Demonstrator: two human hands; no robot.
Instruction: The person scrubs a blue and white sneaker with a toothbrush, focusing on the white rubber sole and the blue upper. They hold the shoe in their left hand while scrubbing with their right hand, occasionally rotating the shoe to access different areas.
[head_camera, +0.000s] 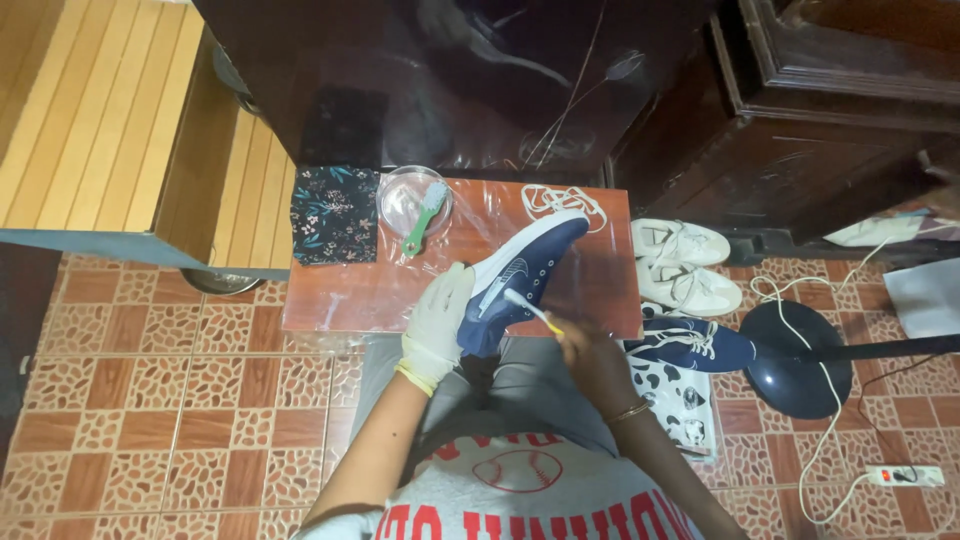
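Head view, looking down: we hold a navy blue sneaker with a white side mark and white sole (520, 275) tilted above the near edge of the low reddish-brown bench covered in clear plastic (340, 295). Our left hand (437, 322), in a pale latex glove, has its fingers wrapped around the shoe's heel end. Our bare right hand (590, 350) has its fingers pinched on a thin yellow-handled toothbrush (530, 310), whose white head touches the shoe's side. On the bench lie a clear round dish (405, 200) with a green-handled brush (422, 222) resting across it, a dark floral cloth (335, 213) and loose white laces (560, 202). On the tiled floor beside the bench sit two white sneakers (683, 262) and another navy sneaker (695, 343).
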